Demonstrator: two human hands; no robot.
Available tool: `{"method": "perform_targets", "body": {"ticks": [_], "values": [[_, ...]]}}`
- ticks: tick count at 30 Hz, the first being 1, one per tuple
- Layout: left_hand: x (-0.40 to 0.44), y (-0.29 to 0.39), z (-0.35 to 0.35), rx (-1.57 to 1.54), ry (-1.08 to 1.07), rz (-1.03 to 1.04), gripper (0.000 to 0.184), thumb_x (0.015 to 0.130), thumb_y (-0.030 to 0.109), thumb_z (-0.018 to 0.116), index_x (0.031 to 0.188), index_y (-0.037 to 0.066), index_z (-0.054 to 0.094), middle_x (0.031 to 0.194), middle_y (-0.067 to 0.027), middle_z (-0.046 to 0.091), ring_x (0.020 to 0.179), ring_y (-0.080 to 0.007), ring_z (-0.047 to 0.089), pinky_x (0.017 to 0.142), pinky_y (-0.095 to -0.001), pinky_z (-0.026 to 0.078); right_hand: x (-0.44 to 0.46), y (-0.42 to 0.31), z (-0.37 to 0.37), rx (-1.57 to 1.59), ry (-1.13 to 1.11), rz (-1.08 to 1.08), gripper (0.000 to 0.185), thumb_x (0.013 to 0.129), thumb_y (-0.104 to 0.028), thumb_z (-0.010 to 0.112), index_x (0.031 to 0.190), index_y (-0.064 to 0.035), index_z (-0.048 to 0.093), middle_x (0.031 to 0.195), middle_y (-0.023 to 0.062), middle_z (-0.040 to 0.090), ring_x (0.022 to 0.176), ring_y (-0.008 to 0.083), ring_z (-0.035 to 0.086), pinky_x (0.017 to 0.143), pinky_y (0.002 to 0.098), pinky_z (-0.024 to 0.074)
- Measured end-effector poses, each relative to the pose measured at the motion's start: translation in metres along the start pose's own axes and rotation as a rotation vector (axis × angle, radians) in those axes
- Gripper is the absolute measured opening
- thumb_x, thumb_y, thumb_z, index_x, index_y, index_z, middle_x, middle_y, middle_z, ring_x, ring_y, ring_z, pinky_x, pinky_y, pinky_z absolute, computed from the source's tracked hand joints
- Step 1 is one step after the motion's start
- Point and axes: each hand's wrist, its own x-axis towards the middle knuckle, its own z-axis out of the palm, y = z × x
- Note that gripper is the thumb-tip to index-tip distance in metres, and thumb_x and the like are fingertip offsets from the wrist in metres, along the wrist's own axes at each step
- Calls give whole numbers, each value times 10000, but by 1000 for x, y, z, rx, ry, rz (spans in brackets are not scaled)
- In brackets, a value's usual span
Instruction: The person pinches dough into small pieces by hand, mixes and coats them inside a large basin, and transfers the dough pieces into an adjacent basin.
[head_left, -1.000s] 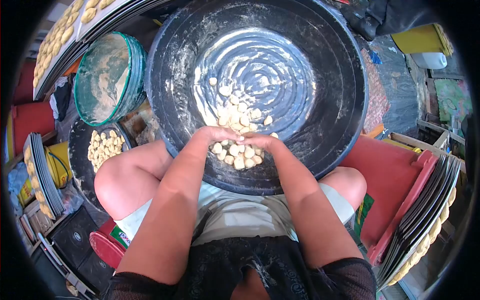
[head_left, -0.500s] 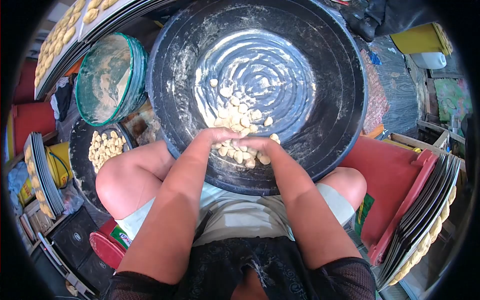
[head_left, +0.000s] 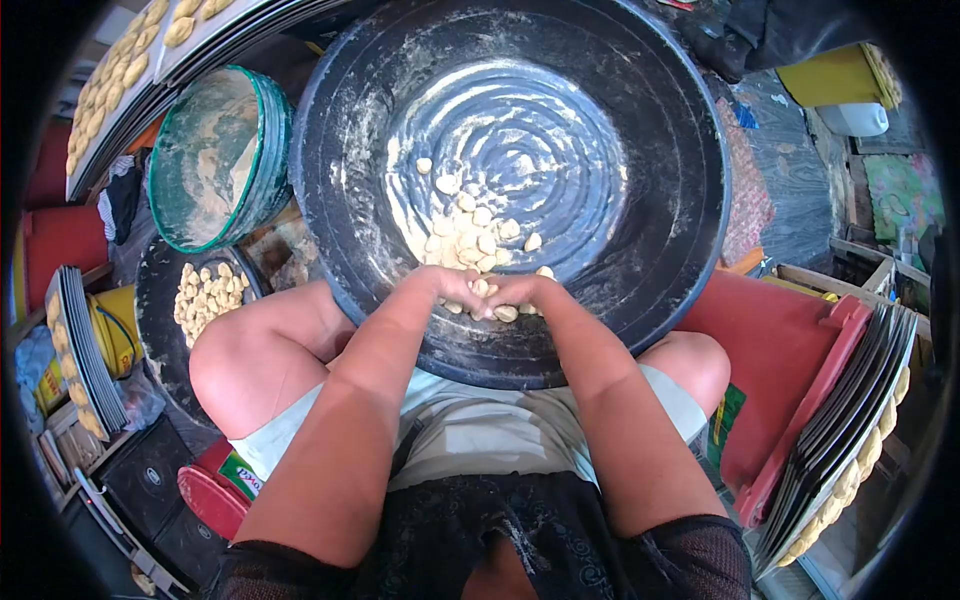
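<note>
A large round black basin, dusted with flour, rests against my lap. My left hand and my right hand meet inside it near the close rim, cupped together around several small pale dough pieces. One piece shows between the two hands, and others lie beneath them, partly hidden. Just beyond my fingers, more floury dough pieces are scattered on the basin's floor. A single piece sits farther up on the left.
Left of the basin stands a green bucket, with a dark tub of dough pieces below it. Stacked trays and a red container are at the right. Dark cloth shows at the top right.
My hands have closed in around the near dough pieces, covering more of them. Fewer pieces show below my hands than before.
</note>
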Motion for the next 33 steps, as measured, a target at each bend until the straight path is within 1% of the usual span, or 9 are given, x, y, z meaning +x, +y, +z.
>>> {"method": "perform_targets", "body": {"ticks": [3, 7, 13, 22, 25, 27, 30, 32, 33], "values": [[-5, 10, 6, 285, 8, 105, 862, 594, 404, 862, 1270, 38, 469, 1175, -128, 611, 1128, -260, 553, 954, -339, 417, -2, 0, 7, -423, 200, 129, 924, 593, -349, 842, 1358, -30, 434, 1283, 148, 561, 1160, 252, 525, 1007, 324, 375], [-19, 26, 13, 329, 206, 27, 798, 574, 302, 881, 1223, 49, 492, 1148, -132, 631, 1095, -276, 584, 939, -357, 440, -10, -8, 21, -231, 399, 113, 782, 572, -185, 803, 1280, -29, 508, 1202, 140, 607, 1086, 244, 564, 948, 338, 423], [-41, 25, -3, -173, 238, 409, 653, 626, 262, 852, 1153, 52, 527, 1079, -117, 640, 1015, -227, 594, 906, -338, 450, -35, -35, 27, 186, 513, -77, 538, 638, -56, 740, 1151, -35, 580, 1034, 75, 640, 966, 185, 584, 848, 306, 464], [-332, 52, -49, -100, 726, 391, 495, 741, 235, 774, 1141, 30, 567, 1071, -59, 618, 1019, -153, 547, 895, -295, 425, 3, -265, 92, -37, 163, -601, 499, 725, -118, 731, 1183, -12, 565, 1064, 70, 635, 958, 154, 591, 850, 293, 473], [-450, 5, -32, -370, 915, 304, 526, 751, 212, 763, 1192, 18, 553, 1080, -65, 620, 1008, -151, 571, 883, -287, 446, 60, -356, 169, -114, -32, -598, 594, 774, -187, 740, 1284, -24, 480, 1137, 92, 601, 968, 181, 603, 854, 340, 498], [-517, -39, -19, -432, 1015, 247, 490, 799, 131, 703, 1243, 14, 530, 1121, -78, 609, 1025, -149, 573, 892, -289, 453, 80, -394, 224, 139, -106, -579, 702, 779, -206, 744, 1359, -39, 386, 1228, 137, 544, 1059, 246, 572, 844, 402, 517], [-581, -141, -20, -277, 1200, -99, 497, 764, 207, 711, 1203, 6, 593, 1106, -77, 632, 1036, -167, 578, 910, -305, 434, 74, -415, 255, 119, 143, -494, 767, 796, -260, 728, 1419, -75, 321, 1355, 184, 424, 1258, 343, 407, 894, 481, 480], [-597, -172, -20, -66, 1308, -482, 554, 712, 233, 731, 1193, -9, 605, 1159, -149, 637, 1080, -228, 574, 944, -347, 423, 62, -393, 236, -9, 151, -581, 744, 805, -303, 713, 1413, -83, 345, 1353, 165, 436, 1243, 326, 427, 896, 467, 470], [-594, -193, -26, -94, 1412, -448, 556, 721, 232, 727, 1198, -20, 594, 1161, -155, 631, 1090, -233, 575, 949, -342, 422, 52, -378, 218, -75, 165, -622, 734, 810, -324, 706, 1411, -87, 358, 1351, 156, 442, 1235, 318, 437, 897, 460, 464]]}}
